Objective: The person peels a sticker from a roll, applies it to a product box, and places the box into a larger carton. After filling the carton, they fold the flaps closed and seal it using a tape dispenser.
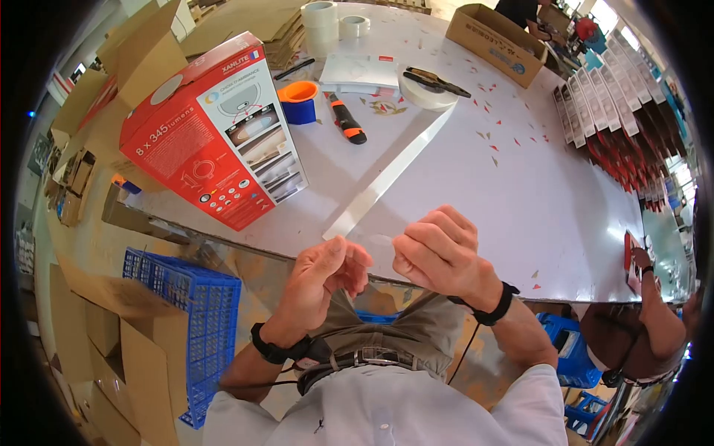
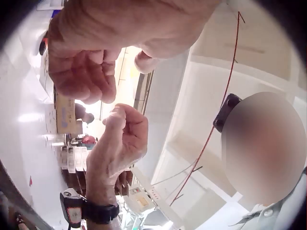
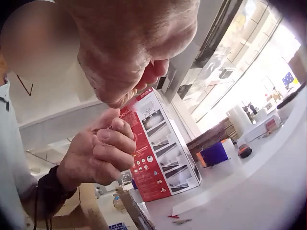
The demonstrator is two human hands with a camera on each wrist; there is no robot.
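My right hand (image 1: 442, 253) is curled, thumb against forefinger, at the table's near edge. A faint, clear film piece (image 1: 381, 240) shows at its fingertips, between the two hands. Beside it, my left hand (image 1: 327, 279) has loosely bent fingers, and its thumb stands apart from them in the left wrist view. In front of the hands a white strip (image 1: 390, 175) runs across the table from a white roll (image 1: 428, 93). Dark-handled pliers (image 1: 435, 82) lie on the roll. To the left stands a red and white lamp box (image 1: 216, 134), tilted in the head view.
An orange and black utility knife (image 1: 346, 119), a blue and orange tape dispenser (image 1: 299, 102) and a white stack (image 1: 361, 73) lie beyond. Tape rolls (image 1: 320, 26) and an open carton (image 1: 497, 44) stand farther back. A blue crate (image 1: 193, 320) is below left. Another person's arm (image 1: 654, 305) is at right.
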